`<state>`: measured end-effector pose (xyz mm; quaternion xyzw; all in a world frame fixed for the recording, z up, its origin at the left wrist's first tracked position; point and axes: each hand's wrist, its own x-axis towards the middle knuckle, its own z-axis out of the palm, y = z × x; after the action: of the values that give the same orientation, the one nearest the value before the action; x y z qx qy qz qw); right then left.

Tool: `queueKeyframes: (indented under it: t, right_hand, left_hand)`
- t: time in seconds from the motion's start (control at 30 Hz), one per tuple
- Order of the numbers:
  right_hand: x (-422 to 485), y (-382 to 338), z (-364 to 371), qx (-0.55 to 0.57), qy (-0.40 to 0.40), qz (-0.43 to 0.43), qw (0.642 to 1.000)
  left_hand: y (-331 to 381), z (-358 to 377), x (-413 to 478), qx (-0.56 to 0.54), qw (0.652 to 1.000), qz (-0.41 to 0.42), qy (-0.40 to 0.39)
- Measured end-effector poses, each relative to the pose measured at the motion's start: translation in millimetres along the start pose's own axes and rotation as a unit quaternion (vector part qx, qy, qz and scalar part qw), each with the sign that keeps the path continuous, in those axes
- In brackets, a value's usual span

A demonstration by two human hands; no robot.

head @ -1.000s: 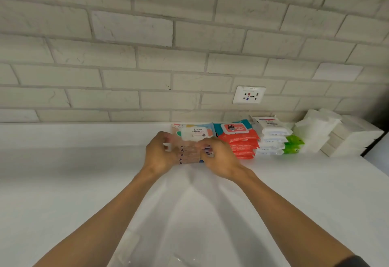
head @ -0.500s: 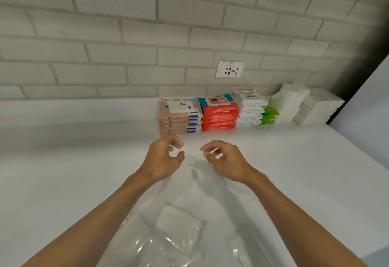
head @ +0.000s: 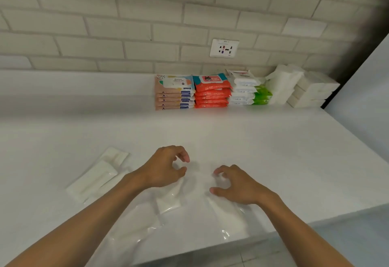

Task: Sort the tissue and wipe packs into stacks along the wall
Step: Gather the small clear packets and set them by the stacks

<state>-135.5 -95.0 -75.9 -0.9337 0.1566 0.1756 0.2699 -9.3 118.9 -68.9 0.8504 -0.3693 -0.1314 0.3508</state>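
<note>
Both grips loosely curled and empty, left hand (head: 166, 167), right hand (head: 237, 185), over clear plastic bag (head: 185, 231)

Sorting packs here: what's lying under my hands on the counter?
Clear plastic with white packs showing through it, below your left hand and right hand. Your forearms cover the rest.

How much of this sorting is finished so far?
Mostly done: the peach stack, orange stack, white stack and tissue stacks line the wall. Left hand and right hand hold nothing. Remaining: loose white packs and clear-wrapped packs on the counter.
</note>
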Motion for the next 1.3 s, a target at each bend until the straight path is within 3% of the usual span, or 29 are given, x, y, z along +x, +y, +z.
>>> queueKeyframes:
  t: [0.17,0.37,0.67,0.93,1.1,1.3]
  right_hand:
    - [-22,-3,15,-0.016,0.0,0.04,0.999]
    - [-34,-10,27,-0.067,0.008,0.095,0.993]
    - [-33,-10,27,0.061,0.015,0.062,0.996]
    - [-32,-3,25,0.135,0.027,0.068,0.988]
    - [-27,3,28,0.207,0.075,0.048,0.974]
    - [-21,-9,23,0.31,0.101,0.017,0.945]
  left_hand:
    - [-15,0,-17,0.075,0.996,-0.003,-0.047]
    - [-37,-8,-28,0.15,0.983,-0.073,-0.08]
    - [-48,-4,-23,0.219,0.961,-0.102,-0.134]
    - [-41,-8,-16,0.268,0.953,-0.09,-0.108]
    - [-33,-17,-17,0.283,0.951,-0.094,-0.077]
    - [-37,-37,-27,0.158,0.982,-0.094,-0.031]
